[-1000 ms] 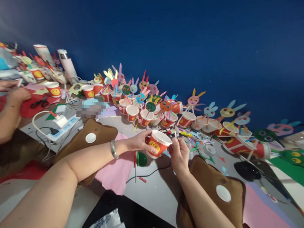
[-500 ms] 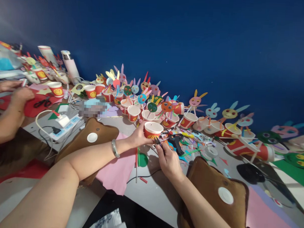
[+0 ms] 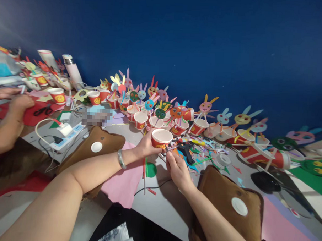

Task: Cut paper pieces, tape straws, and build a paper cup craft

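Observation:
A red-and-white paper cup (image 3: 162, 136) is held upright in my left hand (image 3: 146, 144), its fingers wrapped round the left side. Just below and to the right of the cup is my right hand (image 3: 178, 167), closed, with the thumb towards the cup's lower wall. A slim, dark and metallic thing shows by its fingertips, too small and hidden to name. Behind the cup stand several similar cups bearing paper rabbit heads, one with a green head (image 3: 160, 114). A black glue gun (image 3: 186, 152) lies among paper scraps to the right.
Brown plush cushions lie left (image 3: 95, 156) and right (image 3: 226, 201). Pink paper (image 3: 121, 182), straws and a green disc (image 3: 151, 170) are between my arms. A power strip (image 3: 69, 136) with cables stands left. Another person's hands (image 3: 21, 100) work over red paper with scissors (image 3: 43, 110).
My right hand has turned slightly by the cup, and the dark piece at its fingertips is less visible now. The cup stays in my left hand, its opening tipped slightly more towards me.

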`<state>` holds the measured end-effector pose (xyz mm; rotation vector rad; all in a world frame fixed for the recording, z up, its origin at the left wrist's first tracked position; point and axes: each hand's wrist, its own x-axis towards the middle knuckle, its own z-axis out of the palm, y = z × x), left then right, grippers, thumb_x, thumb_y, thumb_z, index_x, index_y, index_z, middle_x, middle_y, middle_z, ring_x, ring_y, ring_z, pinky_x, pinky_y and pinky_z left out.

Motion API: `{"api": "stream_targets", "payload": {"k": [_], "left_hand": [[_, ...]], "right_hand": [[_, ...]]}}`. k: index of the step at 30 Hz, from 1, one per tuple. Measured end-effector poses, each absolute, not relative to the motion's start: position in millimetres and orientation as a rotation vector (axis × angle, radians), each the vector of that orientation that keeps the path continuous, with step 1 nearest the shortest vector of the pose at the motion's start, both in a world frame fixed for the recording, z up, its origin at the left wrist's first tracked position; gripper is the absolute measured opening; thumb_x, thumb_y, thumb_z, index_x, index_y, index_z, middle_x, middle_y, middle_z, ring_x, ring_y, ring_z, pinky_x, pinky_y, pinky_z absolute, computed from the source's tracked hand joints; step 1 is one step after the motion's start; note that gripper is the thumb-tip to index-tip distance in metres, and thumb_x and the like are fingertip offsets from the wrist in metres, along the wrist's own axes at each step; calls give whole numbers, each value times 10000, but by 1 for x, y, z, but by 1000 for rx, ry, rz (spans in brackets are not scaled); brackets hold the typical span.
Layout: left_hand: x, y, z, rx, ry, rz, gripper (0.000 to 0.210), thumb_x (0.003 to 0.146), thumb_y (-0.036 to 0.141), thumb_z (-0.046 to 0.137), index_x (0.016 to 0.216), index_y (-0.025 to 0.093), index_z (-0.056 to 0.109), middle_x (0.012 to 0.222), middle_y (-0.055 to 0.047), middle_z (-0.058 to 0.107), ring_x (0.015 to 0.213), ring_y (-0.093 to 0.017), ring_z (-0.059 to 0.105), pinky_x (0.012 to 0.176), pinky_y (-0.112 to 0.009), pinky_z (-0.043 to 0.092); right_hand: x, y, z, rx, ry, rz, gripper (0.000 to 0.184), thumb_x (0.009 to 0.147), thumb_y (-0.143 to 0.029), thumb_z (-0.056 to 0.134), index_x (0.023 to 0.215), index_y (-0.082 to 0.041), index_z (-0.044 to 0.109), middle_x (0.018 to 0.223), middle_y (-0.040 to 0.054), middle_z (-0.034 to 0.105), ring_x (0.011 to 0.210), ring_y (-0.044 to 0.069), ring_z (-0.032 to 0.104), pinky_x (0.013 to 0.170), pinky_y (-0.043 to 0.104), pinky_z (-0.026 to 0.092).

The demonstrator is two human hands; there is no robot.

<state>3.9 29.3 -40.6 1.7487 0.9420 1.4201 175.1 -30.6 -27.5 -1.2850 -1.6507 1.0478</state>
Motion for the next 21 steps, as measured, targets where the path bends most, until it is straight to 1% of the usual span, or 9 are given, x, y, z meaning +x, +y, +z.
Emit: {"api": "stream_targets", "payload": {"k": [4,8,10,11,13,15,17,19,21], "left_hand": [[2,29,-42,1796,954,1463,843,620,588,855,1265,178,500,1226,-132,636,1154,-299,618,1008,-427,489],[0,28,-43,1893,923,1481,803,690,587,809,1303,183,484,1264,-132,603,1163,-291,609,1014,-422,488],[0,27,-42,1934,930,1481,774,714,575,795,1310,185,490,1279,-130,594,1189,-292,596,1038,-423,476],[0,27,-42,1944,938,1477,765,720,569,792,1309,184,493,1278,-130,594,1196,-293,593,1043,-422,474],[0,26,-40,1953,958,1458,758,723,561,790,1309,179,498,1277,-131,595,1199,-293,593,1044,-420,475],[0,26,-39,1960,985,1426,755,722,545,796,1312,179,499,1283,-130,594,1208,-293,591,1050,-418,474],[0,26,-38,1965,1019,1408,754,714,521,809,1315,186,500,1294,-130,594,1219,-294,587,1061,-419,467],[1,26,-39,1964,1036,1401,767,706,502,823,1326,194,491,1305,-133,593,1225,-298,586,1066,-423,462],[1,26,-40,1966,1029,1404,778,704,497,827,1335,197,484,1316,-134,590,1227,-301,586,1066,-426,461]], "right_hand": [[172,-34,-24,-1215,-1455,1375,533,909,-702,448,651,-240,377,489,-77,307,425,88,221,404,244,191],[172,-35,-18,-1177,-1269,1652,502,889,-693,488,695,-244,381,492,-106,252,416,72,147,392,221,127],[173,-34,-17,-1175,-1246,1713,495,889,-693,483,705,-245,379,496,-112,238,416,70,129,394,219,118],[173,-33,-17,-1183,-1277,1684,499,891,-693,475,699,-244,377,496,-110,241,417,72,137,396,222,126],[175,-31,-19,-1225,-1429,1486,512,898,-688,461,666,-239,375,496,-90,282,428,82,204,412,233,177],[177,-29,-21,-1282,-1622,1149,510,906,-654,471,634,-231,385,515,-57,355,470,101,311,458,246,252],[180,-28,-22,-1339,-1780,829,461,920,-586,487,643,-221,434,552,-28,426,535,127,407,524,256,309],[183,-29,-23,-1406,-1869,616,384,929,-520,494,694,-216,495,585,-11,481,568,145,456,561,265,317],[184,-29,-22,-1463,-1891,522,335,924,-492,502,738,-215,527,604,0,512,570,152,469,565,270,298]]}}
